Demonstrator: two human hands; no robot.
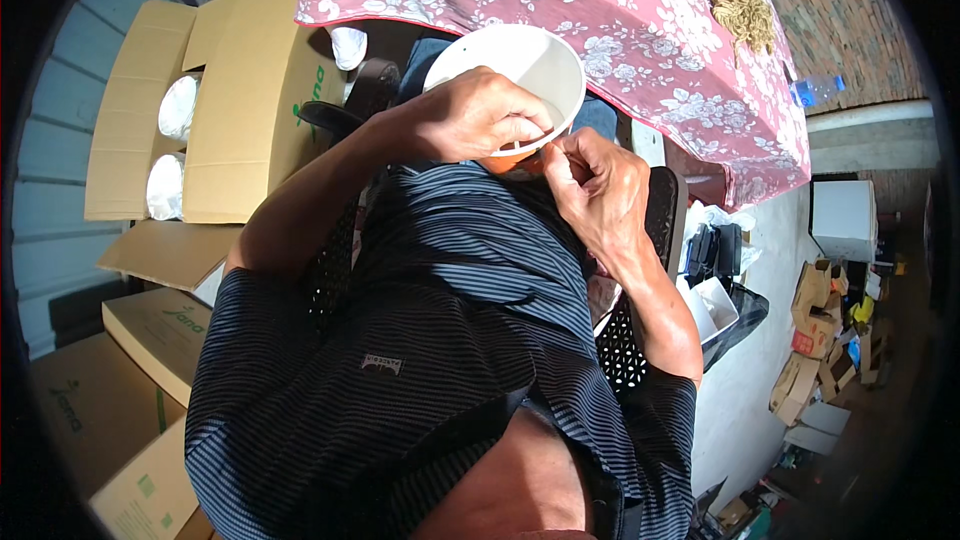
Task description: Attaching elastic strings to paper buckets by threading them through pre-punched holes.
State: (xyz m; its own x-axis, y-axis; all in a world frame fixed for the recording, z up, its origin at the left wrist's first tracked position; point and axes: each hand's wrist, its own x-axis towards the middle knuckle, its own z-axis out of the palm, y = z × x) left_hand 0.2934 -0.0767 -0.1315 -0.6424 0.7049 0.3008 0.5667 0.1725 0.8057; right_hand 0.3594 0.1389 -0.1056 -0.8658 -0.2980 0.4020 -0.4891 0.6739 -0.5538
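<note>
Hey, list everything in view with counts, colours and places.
Bucket: one, white inside, orange outside, at the lap
Floral tablecloth: one, pink and white, top
Fibre bundle: one, tan, on the tablecloth
Plastic bottle: one, clear blue, upper right
Cardboard boxes: several, brown, left
Bundles: three, white, by the boxes
Wall panels: several, pale blue, left edge
Chair: one, black, under the person
Cardboard pieces: many, brown, right
Striped shirt: one, dark, centre
Left grip: one, bare, over the bucket rim
Right grip: one, bare, at the near rim
</note>
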